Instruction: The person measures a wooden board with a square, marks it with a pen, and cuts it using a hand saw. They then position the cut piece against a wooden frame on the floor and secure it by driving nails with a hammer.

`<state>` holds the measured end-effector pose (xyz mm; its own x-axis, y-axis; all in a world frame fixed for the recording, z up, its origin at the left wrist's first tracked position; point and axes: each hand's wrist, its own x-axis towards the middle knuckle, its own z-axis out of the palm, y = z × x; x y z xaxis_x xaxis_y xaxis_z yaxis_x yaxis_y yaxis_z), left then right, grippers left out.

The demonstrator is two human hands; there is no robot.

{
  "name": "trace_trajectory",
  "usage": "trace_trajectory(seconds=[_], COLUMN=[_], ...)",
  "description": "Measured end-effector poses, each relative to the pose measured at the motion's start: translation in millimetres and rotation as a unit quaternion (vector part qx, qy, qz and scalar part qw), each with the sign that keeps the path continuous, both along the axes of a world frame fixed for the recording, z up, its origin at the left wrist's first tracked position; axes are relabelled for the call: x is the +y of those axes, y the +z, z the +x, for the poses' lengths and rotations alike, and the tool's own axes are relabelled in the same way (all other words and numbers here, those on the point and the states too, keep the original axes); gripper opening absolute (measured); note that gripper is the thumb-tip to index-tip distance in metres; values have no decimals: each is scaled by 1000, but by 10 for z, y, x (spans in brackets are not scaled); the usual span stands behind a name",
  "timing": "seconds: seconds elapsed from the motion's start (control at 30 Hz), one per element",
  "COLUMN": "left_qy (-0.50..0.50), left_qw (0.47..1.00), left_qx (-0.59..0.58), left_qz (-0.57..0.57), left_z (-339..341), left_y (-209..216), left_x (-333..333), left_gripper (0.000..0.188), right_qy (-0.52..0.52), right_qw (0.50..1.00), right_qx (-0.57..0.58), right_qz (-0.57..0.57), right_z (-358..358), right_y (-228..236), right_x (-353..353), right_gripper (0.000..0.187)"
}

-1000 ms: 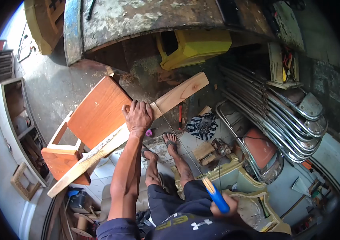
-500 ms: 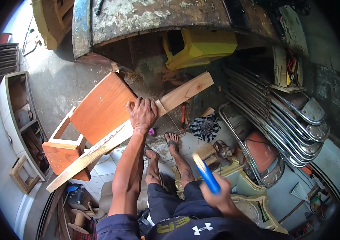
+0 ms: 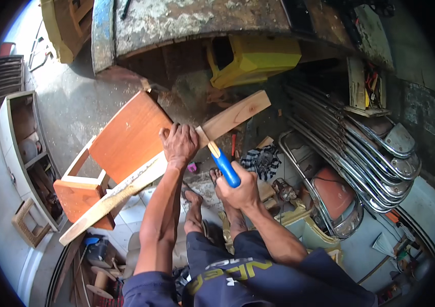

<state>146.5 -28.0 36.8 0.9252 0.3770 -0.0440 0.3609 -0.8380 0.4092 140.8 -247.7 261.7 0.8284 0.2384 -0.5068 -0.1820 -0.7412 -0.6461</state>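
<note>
Blue saw handle (image 3: pixel 224 167) now much nearer the plank (image 3: pixel 237 115)

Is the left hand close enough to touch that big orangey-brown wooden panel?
Probably yes. The left hand rests on the pale plank, with its thumb next to the edge of the wooden panel, and nothing seems to block the way.

A black-and-white cloth (image 3: pixel 261 161) lies near stacked metal chair frames (image 3: pixel 353 153).
</note>
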Motion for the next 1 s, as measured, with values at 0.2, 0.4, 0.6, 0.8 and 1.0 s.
trace_trajectory(seconds=[0.2,0.4,0.6,0.8,1.0], left_qy=[-1,-30,-6,-9,-8], left_qw=[1000,999,999,999,999], left_qx=[13,15,32,38,34], left_qz=[20,26,30,18,18], left_z=[-11,-12,-34,-146,-33], left_y=[90,19,14,-28,28], left_x=[-16,-51,-1,-122,-14], left_gripper=[21,22,25,26,26], right_qy=[78,18,79,-33,-25], right_qw=[996,1000,996,997,998], right_qx=[-35,14,-37,60,57], right_qz=[-23,8,-7,18,3], right_z=[-570,215,-541,-45,-553], right_y=[1029,-560,916,71,1124], right_x=[-709,296,-666,21,-616], right_gripper=[19,19,20,14,21])
